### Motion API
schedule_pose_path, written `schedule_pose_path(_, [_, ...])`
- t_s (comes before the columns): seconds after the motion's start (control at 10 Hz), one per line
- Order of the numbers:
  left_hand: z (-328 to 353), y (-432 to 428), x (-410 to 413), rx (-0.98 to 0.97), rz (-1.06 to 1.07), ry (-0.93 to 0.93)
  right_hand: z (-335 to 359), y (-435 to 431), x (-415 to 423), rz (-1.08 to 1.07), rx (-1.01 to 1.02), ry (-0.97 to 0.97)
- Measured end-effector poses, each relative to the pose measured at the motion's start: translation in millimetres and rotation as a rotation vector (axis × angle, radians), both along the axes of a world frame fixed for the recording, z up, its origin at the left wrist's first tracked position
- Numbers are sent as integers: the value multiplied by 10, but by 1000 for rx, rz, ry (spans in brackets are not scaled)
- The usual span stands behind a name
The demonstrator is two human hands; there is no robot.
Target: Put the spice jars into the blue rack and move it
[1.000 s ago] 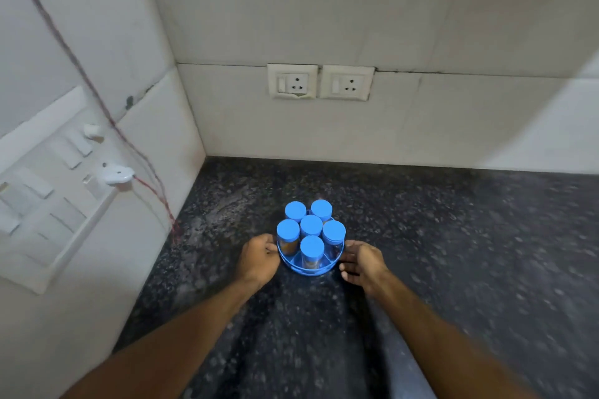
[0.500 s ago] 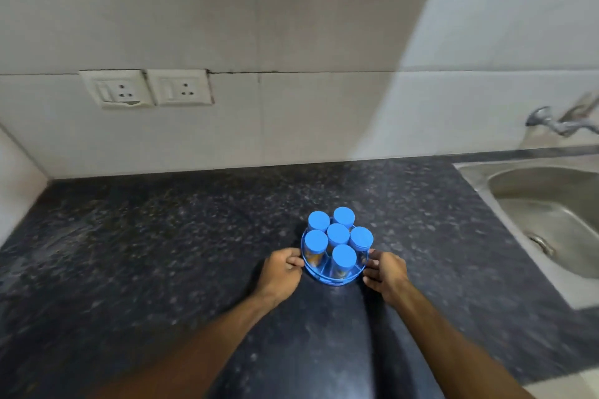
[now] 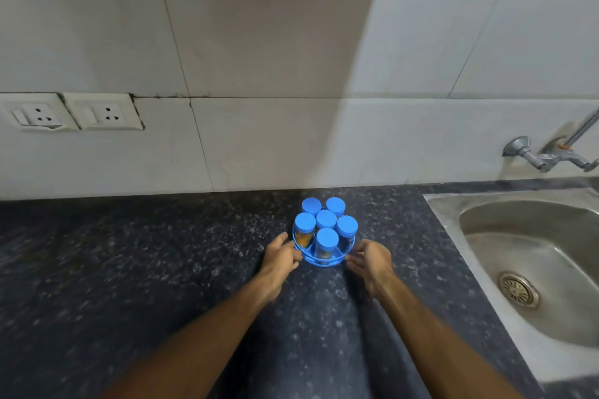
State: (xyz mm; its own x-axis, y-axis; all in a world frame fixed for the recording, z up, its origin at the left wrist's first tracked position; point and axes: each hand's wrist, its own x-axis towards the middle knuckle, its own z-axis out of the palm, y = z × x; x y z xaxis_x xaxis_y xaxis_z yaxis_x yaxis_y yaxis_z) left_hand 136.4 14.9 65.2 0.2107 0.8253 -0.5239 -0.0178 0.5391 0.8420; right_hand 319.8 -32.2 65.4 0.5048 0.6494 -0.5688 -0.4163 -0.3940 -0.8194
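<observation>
1. While the round blue rack (image 3: 324, 257) stands on the dark speckled countertop (image 3: 162, 269) left of the steel sink (image 3: 531, 269), six blue-lidded spice jars (image 3: 326, 238) sit upright inside it; one shows yellow powder.
2. Left hand (image 3: 281, 257): fingers curled against the rack's left rim; whether it grips, I cannot tell.
3. Right hand (image 3: 371, 261): fingers loosely spread, just beside the right rim, holding nothing.
4. Two wall sockets (image 3: 73, 112) sit far left; a tap (image 3: 547, 157) hangs above the sink.

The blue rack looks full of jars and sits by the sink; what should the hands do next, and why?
Probably draw both hands away. The blue rack rests on the counter with six jars seated, and the right hand already looks open, the left hand barely touching.
</observation>
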Motion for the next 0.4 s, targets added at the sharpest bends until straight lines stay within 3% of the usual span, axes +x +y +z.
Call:
schedule_pose_path(0.2, [110, 517, 258, -49, 119, -128, 56, 540, 12, 93, 104, 128])
schedule_pose_path(0.4, [27, 691, 324, -18, 101, 22, 92, 654, 10, 192, 165, 130])
